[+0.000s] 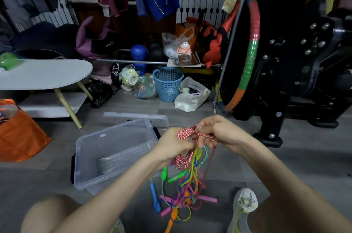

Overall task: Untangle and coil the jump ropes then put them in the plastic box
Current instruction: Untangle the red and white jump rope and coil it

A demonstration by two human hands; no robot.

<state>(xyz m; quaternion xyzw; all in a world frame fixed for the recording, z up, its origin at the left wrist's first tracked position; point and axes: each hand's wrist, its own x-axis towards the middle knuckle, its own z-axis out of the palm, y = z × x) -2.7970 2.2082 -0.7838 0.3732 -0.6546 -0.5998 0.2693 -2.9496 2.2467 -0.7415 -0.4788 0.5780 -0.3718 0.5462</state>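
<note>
A tangle of jump ropes (pixel 187 177) hangs from my hands down to the grey floor: yellow, blue, pink and teal cords with green, blue, pink and orange handles. At the top is a red-and-white braided rope (pixel 185 132). My left hand (pixel 172 146) grips the bundle from the left. My right hand (pixel 216 132) pinches the red-and-white rope at the knot. A clear plastic box (pixel 85 158) stands open on the floor to the left of my hands, with nothing in it. Its lid (pixel 136 117) lies behind it.
My knees and a pale shoe (pixel 245 206) frame the ropes. An orange bag (pixel 19 137) and a low white table (pixel 43 72) stand at left. A blue basket (pixel 168 83), bags and a hula hoop (pixel 249 57) crowd the back; black exercise equipment (pixel 297 65) is at right.
</note>
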